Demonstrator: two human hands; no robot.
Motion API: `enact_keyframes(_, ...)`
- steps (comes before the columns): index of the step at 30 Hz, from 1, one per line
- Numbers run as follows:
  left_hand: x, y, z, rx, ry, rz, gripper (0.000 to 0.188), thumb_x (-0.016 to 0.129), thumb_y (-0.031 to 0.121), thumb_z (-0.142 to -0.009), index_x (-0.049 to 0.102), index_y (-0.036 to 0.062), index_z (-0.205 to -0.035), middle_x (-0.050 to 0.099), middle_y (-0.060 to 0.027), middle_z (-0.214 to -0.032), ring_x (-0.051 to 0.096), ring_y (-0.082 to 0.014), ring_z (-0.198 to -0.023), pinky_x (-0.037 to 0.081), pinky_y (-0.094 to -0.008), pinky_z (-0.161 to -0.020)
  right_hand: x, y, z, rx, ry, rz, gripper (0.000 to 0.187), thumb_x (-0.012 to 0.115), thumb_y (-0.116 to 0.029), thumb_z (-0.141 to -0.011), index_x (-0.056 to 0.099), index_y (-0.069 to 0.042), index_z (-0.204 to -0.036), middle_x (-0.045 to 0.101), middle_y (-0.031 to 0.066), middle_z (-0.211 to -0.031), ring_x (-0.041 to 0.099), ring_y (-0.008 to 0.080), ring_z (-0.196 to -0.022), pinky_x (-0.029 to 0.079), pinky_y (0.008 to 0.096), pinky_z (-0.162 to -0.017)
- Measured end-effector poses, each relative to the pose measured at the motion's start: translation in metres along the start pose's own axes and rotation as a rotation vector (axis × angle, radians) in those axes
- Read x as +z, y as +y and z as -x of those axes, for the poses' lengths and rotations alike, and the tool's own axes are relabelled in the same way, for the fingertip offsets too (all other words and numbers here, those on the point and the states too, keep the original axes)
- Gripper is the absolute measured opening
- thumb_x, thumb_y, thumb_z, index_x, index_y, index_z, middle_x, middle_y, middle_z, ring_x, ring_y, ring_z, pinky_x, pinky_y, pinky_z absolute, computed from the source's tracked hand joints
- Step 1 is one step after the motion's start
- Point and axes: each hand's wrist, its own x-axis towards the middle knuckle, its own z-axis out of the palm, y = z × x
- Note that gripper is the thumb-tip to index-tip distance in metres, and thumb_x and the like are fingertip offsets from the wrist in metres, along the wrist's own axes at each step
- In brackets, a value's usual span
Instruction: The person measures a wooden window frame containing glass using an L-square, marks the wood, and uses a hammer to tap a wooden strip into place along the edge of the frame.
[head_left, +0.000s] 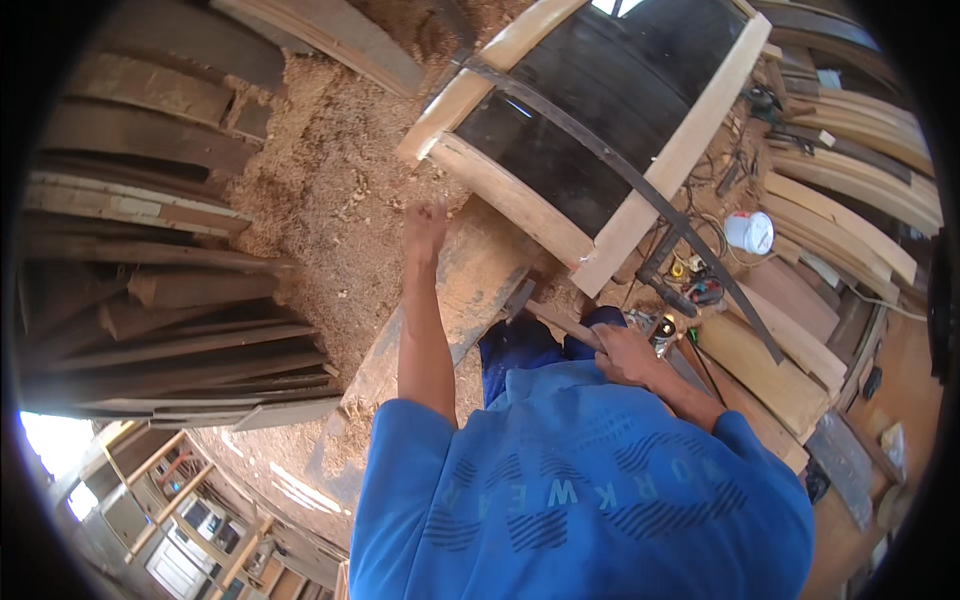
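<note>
My right hand (625, 352) is wrapped round the wooden handle of a hammer (565, 322), held low in front of my body. Its grey metal head points left, by the edge of a worn wooden board (440, 290). Stretched forward, my left hand (427, 222) looks closed, just left of that board's far end; blur hides what is in it, if anything. Ahead to the right lies a pale wooden frame (510, 192) around a dark, shiny panel (610, 100). A long dark metal bar clamp (620, 165) crosses the frame at a slant.
Stacked dark planks (150, 250) fill the left side. Wood shavings (340, 190) cover the floor between them and the frame. Right of the frame are a white tub (750, 232), cables, small tools and piled pale boards (840, 230). The clamp's end sticks out over boards at right.
</note>
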Motion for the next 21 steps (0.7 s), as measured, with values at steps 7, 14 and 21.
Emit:
enact_keyframes(7,0.063,-0.008,-0.082,-0.220,-0.097,0.442,0.056,0.069,0.038,-0.095,0.062,-0.0090,-0.126,0.070,-0.0141,-0.110,0.063,-0.0184,-0.095,0.050,-0.0350,-0.085,-0.004,-0.006,-0.001,0.041,-0.255,0.177,0.035,0.062,-0.024,-0.091,0.055,-0.004,-0.119,0.066,0.0253,-0.102,0.065,0.0449,-0.098,0.052,0.0532,-0.084)
enact_keyframes(14,0.064,-0.025,-0.090,-0.121,-0.184,0.557,0.063,0.070,0.042,-0.095,0.059,-0.0093,-0.130,0.067,-0.0141,-0.122,0.059,-0.0202,-0.109,0.045,-0.0346,-0.097,-0.010,-0.015,-0.012,0.198,-0.040,0.199,0.031,0.064,-0.022,-0.089,0.058,-0.005,-0.113,0.068,0.0236,-0.095,0.067,0.0441,-0.092,0.052,0.0545,-0.079)
enact_keyframes(21,0.061,-0.021,-0.085,-0.130,-0.206,0.541,0.067,0.071,0.045,-0.093,0.059,-0.0096,-0.130,0.067,-0.0148,-0.124,0.058,-0.0213,-0.113,0.043,-0.0358,-0.101,0.007,-0.020,-0.011,0.107,-0.006,0.171,0.027,0.062,-0.018,-0.087,0.060,0.000,-0.107,0.068,0.0265,-0.088,0.068,0.0460,-0.082,0.053,0.0558,-0.071)
